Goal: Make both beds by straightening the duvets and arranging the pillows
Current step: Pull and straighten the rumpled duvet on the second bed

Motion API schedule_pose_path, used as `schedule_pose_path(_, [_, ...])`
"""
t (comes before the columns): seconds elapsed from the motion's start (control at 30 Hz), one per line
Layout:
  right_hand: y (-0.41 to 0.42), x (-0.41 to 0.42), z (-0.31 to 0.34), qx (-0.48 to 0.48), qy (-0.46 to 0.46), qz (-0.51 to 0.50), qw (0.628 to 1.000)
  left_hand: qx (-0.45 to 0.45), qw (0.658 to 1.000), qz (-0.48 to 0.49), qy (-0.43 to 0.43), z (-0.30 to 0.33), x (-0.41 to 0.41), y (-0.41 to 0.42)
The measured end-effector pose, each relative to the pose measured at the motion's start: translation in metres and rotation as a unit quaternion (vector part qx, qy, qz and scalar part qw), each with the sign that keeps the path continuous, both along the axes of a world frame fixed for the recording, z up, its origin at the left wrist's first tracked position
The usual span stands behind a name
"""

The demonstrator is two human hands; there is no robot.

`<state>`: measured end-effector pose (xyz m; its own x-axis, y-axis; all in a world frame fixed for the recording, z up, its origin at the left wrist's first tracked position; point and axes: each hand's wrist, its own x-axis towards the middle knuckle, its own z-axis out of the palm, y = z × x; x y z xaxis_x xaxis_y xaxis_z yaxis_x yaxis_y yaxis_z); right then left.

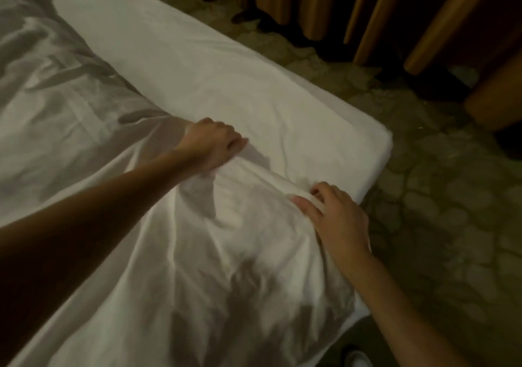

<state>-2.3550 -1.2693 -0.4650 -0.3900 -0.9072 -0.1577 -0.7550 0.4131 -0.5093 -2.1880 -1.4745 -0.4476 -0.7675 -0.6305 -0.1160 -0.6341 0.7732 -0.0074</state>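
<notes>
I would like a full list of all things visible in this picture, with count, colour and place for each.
duvet: one, white, wrinkled, covering the left and near part of the bed
mattress sheet: one, white, bare at the far and right part of the bed
curtains: several folds, orange-brown, top right
carpet: one, dark green pattern, right of the bed
shoe: one, pale, bottom edge, partly seen
left hand: one, gripping the duvet edge, centre
right hand: one, pinching a duvet fold near the bed's right edge
</notes>
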Motion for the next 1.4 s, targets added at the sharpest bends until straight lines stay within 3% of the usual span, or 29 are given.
schedule_pose_path(0.13, [-0.027, 0.023, 0.015, 0.046, -0.098, 0.034, 0.994, 0.102, 0.995, -0.021, -0.005, 0.007, 0.000, 0.022])
schedule_pose_path(0.27, [-0.030, 0.036, 0.002, 0.064, -0.006, 0.077, 0.995, 0.064, 0.997, 0.011, -0.050, 0.004, -0.004, 0.035])
schedule_pose_path(0.4, [-0.045, 0.012, 0.011, -0.027, 0.062, 0.055, 0.996, 0.019, 0.999, 0.045, 0.008, 0.009, -0.034, 0.018])
schedule_pose_path(0.5, [-0.062, 0.014, -0.009, 0.023, 0.101, 0.054, 0.993, -0.013, 0.997, 0.054, -0.059, -0.020, -0.039, 0.013])
schedule_pose_path(0.57, [-0.065, 0.019, -0.022, -0.003, 0.134, 0.046, 0.990, -0.006, 0.994, 0.070, -0.082, -0.036, -0.038, 0.019])
schedule_pose_path(0.63, [-0.062, 0.020, -0.020, -0.023, 0.153, 0.039, 0.987, -0.008, 0.996, 0.070, -0.061, -0.039, -0.037, 0.019])
schedule_pose_path(0.77, [-0.054, 0.016, -0.014, 0.028, 0.154, 0.053, 0.986, -0.027, 0.999, 0.012, 0.020, -0.021, -0.022, 0.019])
schedule_pose_path(0.97, [-0.027, 0.020, 0.016, 0.020, 0.122, 0.081, 0.989, -0.027, 0.993, 0.052, 0.100, 0.008, 0.023, 0.055])
schedule_pose_path(1.4, [0.076, 0.074, 0.112, -0.029, 0.096, 0.204, 0.974, -0.028, 0.974, 0.198, 0.103, 0.104, 0.129, 0.225])
